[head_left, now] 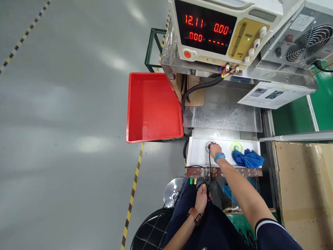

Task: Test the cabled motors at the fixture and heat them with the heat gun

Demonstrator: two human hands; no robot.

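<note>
At the white tray, my right hand, with a blue wristband, has its fingers closed on a small black part. That part sits at a round silver disc on the tray; my fingers partly hide it. A thin black cable runs from there down over the brown strip at the tray's near edge. Below that edge, over my lap, my left hand is closed around black cable. To the right of my right hand lie a pale green ring and a blue cloth.
A power supply with red digits stands on the metal shelf above, beside a fan unit. A red bin is at the left. Colored clips hang under the strip. A cardboard box stands at the right, a black stool below.
</note>
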